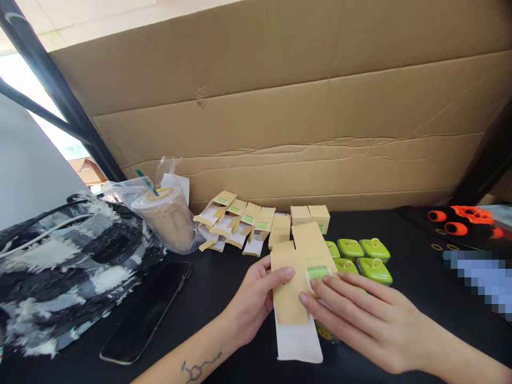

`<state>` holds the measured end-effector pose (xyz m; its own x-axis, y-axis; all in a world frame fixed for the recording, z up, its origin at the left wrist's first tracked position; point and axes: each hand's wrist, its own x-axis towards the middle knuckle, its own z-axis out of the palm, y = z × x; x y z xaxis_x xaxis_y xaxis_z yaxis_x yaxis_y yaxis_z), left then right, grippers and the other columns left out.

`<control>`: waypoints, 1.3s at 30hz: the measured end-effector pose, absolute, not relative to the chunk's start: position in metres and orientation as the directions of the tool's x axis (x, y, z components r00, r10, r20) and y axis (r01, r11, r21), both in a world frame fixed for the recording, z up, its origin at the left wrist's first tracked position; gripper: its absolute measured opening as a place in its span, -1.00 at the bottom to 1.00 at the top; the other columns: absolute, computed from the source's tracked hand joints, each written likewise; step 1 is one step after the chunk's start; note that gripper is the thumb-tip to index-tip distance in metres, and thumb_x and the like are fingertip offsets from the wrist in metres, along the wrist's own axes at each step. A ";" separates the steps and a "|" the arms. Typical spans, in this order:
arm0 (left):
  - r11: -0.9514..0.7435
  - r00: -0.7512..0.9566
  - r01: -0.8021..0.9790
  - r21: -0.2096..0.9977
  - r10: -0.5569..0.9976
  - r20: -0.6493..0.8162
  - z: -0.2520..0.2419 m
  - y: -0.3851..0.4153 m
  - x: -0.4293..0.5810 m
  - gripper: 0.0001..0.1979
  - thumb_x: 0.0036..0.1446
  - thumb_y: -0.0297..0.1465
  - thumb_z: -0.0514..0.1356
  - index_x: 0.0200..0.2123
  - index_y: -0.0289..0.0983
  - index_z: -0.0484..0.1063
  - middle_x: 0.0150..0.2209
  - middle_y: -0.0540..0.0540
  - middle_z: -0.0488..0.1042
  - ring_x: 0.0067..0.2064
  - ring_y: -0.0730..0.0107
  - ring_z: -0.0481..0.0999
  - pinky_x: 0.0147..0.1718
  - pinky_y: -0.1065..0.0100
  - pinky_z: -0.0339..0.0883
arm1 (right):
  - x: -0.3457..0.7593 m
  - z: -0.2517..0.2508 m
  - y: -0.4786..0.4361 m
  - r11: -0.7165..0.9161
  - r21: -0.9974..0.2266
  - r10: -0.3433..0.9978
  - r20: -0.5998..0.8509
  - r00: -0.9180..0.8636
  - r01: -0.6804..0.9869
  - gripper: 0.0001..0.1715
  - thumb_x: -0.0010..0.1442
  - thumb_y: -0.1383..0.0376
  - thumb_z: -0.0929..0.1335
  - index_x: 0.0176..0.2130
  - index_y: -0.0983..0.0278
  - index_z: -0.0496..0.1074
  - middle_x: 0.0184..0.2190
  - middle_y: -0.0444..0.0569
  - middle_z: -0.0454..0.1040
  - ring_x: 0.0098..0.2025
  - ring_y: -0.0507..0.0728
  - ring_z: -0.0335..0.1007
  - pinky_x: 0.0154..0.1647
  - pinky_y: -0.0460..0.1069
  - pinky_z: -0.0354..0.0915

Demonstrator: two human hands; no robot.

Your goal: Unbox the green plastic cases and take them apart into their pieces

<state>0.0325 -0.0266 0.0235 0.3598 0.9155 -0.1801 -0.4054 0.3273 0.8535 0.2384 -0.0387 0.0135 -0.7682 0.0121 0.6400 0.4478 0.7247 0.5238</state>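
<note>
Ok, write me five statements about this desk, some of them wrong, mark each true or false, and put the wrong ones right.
1. The left hand and the right hand both touch a tan carton. True.
2. The phone lies to the right of both hands. False: the phone lies to their left.
3. The lime-green items have loops on top. True.
4. The drink cup has no straw. False: a green straw stands in the drink cup.
5. The cardboard panel at the back is bright blue. False: the cardboard panel is brown.
</note>
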 end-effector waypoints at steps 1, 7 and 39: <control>0.340 0.375 -0.409 0.846 0.909 -0.184 0.025 -0.027 0.032 -0.72 0.05 -0.39 0.29 -0.13 -0.35 0.49 -0.26 -0.19 0.60 -0.27 0.23 0.58 -0.31 0.36 0.41 | 0.239 0.014 -0.037 0.738 0.510 0.025 0.634 -0.773 0.442 -0.51 0.36 0.44 0.06 -0.04 0.32 0.48 -0.13 -0.05 0.57 -0.08 0.07 0.45 0.02 0.01 0.34; 0.401 0.397 -0.544 0.737 0.897 -0.194 0.024 -0.020 0.029 -0.64 0.16 -0.14 0.09 -0.27 -0.34 0.44 -0.40 -0.11 0.49 -0.37 0.32 0.47 -0.39 0.34 0.33 | 0.241 0.030 0.011 0.777 0.417 0.057 0.699 -0.713 0.471 -0.63 0.34 0.45 0.13 0.00 0.39 0.41 -0.18 0.04 0.57 -0.12 0.12 0.45 -0.12 0.04 0.38; 0.040 0.356 -0.202 0.979 0.934 0.035 0.009 -0.017 0.026 -0.83 0.04 -0.30 0.19 -0.43 -0.32 0.42 -0.66 0.14 0.11 -0.61 0.58 0.00 -0.58 0.48 0.08 | 0.279 0.041 0.133 0.504 -0.020 0.835 0.265 -0.482 0.863 -0.65 0.28 0.19 0.32 0.01 0.28 0.35 -0.02 0.03 0.40 -0.09 0.15 0.40 -0.10 0.15 0.37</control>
